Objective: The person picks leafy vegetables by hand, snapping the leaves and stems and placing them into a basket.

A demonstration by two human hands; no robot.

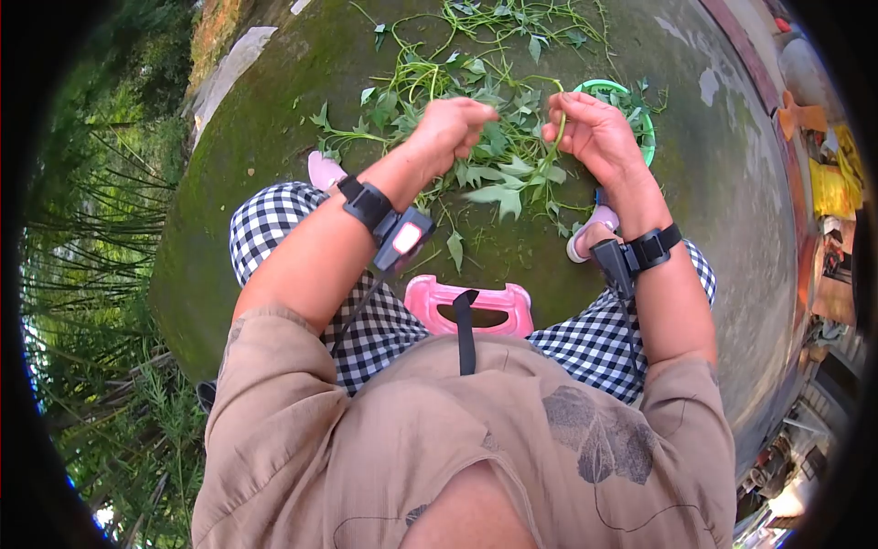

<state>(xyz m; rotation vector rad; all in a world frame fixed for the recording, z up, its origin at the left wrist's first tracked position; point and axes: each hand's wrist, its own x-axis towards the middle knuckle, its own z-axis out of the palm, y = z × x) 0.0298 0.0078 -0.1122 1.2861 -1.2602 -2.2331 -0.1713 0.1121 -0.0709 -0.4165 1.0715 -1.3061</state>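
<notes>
Leafy green vines (439,78) lie in a loose heap on the mossy ground beyond my knees. My right hand (590,128) pinches a green stem (561,114) between thumb and fingertips, above the right side of the heap. To its left, my left hand (455,126) is closed with its fingers curled, over the heap's middle; what it holds, if anything, is too small to make out. Broad cut leaves (501,192) hang or lie between and below the two hands. A green-rimmed basket (649,137) stands just behind my right hand, partly hidden by it.
A pink plastic stool (519,306) shows between my checked trouser legs. Dense green plants (101,229) border the ground at the left. At the far right are a yellow bag (834,188), an orange object (801,116) and assorted household items.
</notes>
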